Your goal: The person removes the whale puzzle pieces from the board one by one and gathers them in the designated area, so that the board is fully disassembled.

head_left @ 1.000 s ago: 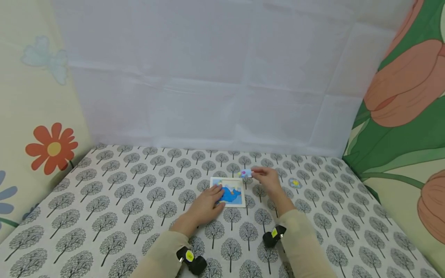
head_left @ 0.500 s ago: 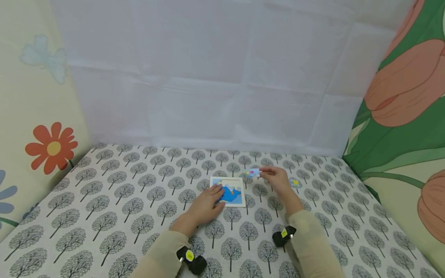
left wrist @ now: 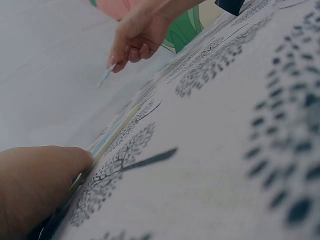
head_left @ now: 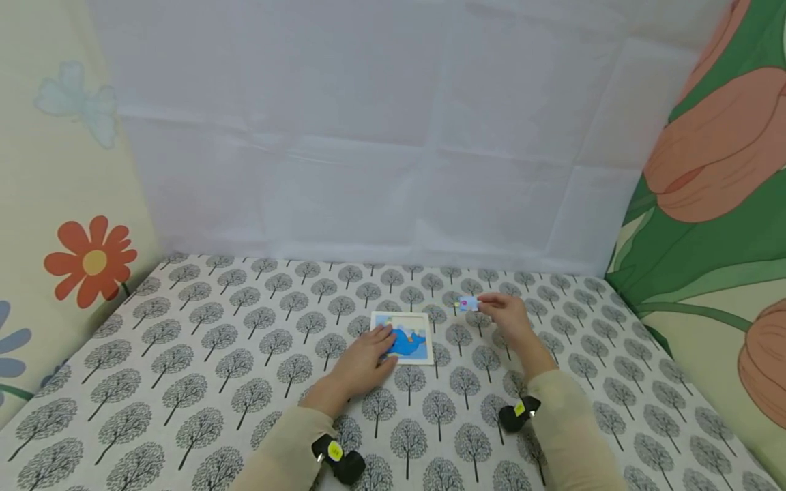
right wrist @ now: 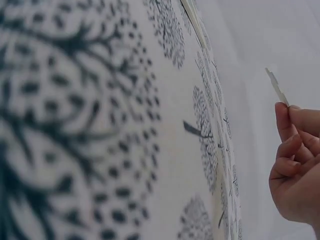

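Observation:
My left hand (head_left: 365,361) rests over the left side of a small white-framed picture puzzle (head_left: 413,362) lying on the cloth. A blue whale (head_left: 406,343) shows in the picture, with a pale bare strip (head_left: 410,320) along its top; the fingers cover part of it. In the left wrist view the puzzle is edge-on beside the thumb (left wrist: 75,159). To the right of the frame, my right hand (head_left: 511,320) pinches a flat light-blue jigsaw piece (head_left: 468,303) with a pink spot between thumb and fingertips. The right wrist view has this piece (right wrist: 276,86) edge-on, raised above the cloth.
A white cloth (head_left: 245,341) printed with dark trees covers the table. Behind it hangs a plain white sheet (head_left: 344,136). Flower-printed panels stand at the left (head_left: 37,184) and right (head_left: 724,286). Black cameras (head_left: 339,461) sit on both wrists.
My right hand has moved rightward, away from the frame, carrying the jigsaw piece. It now covers the spot where a small round yellow-flower piece lay. My left hand stays on the puzzle.

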Tool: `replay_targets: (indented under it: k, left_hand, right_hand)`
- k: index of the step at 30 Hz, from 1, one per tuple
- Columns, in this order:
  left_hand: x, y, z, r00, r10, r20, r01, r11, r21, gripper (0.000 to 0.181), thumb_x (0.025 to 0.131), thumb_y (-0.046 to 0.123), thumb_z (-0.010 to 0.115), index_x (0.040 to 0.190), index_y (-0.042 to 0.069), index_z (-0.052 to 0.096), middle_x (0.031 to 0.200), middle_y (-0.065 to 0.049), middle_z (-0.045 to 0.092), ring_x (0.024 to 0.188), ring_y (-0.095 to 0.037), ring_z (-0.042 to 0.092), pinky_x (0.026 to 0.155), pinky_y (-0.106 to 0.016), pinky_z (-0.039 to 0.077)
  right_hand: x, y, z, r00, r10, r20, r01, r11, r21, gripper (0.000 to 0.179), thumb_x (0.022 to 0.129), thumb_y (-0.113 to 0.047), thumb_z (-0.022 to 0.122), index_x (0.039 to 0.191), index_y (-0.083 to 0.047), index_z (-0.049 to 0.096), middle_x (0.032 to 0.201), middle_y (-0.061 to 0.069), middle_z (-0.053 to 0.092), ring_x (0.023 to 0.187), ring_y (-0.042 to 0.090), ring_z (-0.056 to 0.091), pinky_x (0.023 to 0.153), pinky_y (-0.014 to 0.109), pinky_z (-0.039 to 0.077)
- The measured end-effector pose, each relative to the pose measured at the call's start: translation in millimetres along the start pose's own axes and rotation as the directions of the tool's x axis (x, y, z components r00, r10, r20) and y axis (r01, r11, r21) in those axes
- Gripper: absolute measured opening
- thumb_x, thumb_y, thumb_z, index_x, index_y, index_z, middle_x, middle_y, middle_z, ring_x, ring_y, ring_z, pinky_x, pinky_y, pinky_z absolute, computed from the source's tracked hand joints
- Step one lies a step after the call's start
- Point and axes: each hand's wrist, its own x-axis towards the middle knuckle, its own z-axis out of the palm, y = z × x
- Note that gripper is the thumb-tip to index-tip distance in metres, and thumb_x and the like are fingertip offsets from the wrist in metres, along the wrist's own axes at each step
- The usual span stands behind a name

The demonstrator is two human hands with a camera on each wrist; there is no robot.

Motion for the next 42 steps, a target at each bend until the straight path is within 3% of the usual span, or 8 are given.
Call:
replay_targets:
  k: [6, 19, 26, 34, 42]
  left_hand:
    - [-0.1, 0.4, -0.1, 1.000, -0.006, 0.004, 0.006, 1.000, 0.002, 0.046, 0.089, 0.024, 0.046, 0.125, -0.004, 0.042, 0.132, -0.017, 0.034, 0.123, -0.031, 0.025, 0.100, -0.043, 0.021]
    - [0.6, 1.9, -1.3, 1.000, -0.015, 0.013, 0.016, 1.000, -0.010, 0.046, 0.089, 0.023, 0.046, 0.125, -0.004, 0.042, 0.132, -0.018, 0.033, 0.123, -0.031, 0.024, 0.100, -0.043, 0.020]
    - [0.9, 1.2, -0.3, 1.000, -0.019, 0.014, 0.019, 1.000, -0.004, 0.046, 0.089, 0.024, 0.045, 0.126, -0.004, 0.041, 0.133, -0.017, 0.033, 0.123, -0.031, 0.024, 0.100, -0.042, 0.020]
    - [0.1, 1.4, -0.4, 1.000, -0.013, 0.007, 0.013, 1.000, -0.017, 0.046, 0.088, 0.022, 0.047, 0.125, -0.005, 0.042, 0.132, -0.018, 0.033, 0.123, -0.032, 0.024, 0.099, -0.044, 0.020]
    - [0.9, 0.4, 0.0, 1.000, -0.010, 0.005, 0.011, 1.000, -0.011, 0.046, 0.089, 0.024, 0.045, 0.125, -0.004, 0.042, 0.132, -0.017, 0.033, 0.123, -0.031, 0.024, 0.100, -0.043, 0.020]
  right_hand:
    - [3.8, 7.0, -7.3, 1.000, -0.008, -0.008, 0.008, 1.000, -0.029, 0.026, 0.083, -0.011, 0.057, 0.104, 0.004, 0.057, 0.095, 0.013, 0.060, 0.090, 0.025, 0.052, 0.072, 0.033, 0.043]
    - [5.7, 22.1, -28.2, 0.997, 0.065, -0.041, -0.066, 0.998, -0.011, 0.027, 0.085, -0.012, 0.055, 0.107, 0.003, 0.056, 0.102, 0.012, 0.055, 0.086, 0.020, 0.049, 0.073, 0.032, 0.044]
    - [6.0, 24.1, -36.5, 0.988, 0.119, -0.098, -0.120, 0.993, -0.005, 0.027, 0.084, -0.012, 0.057, 0.107, 0.002, 0.057, 0.087, 0.005, 0.060, 0.065, 0.015, 0.045, 0.052, 0.024, 0.040]
    - [9.2, 31.4, -44.3, 0.973, 0.176, -0.148, -0.177, 0.984, 0.007, 0.028, 0.083, -0.012, 0.057, 0.108, 0.000, 0.057, 0.097, 0.008, 0.059, 0.082, 0.016, 0.051, 0.068, 0.025, 0.044]
    - [7.3, 38.0, -47.2, 0.972, 0.184, -0.147, -0.181, 0.983, 0.039, 0.030, 0.083, -0.011, 0.057, 0.109, 0.003, 0.055, 0.100, 0.007, 0.055, 0.076, 0.008, 0.049, 0.063, 0.018, 0.043]
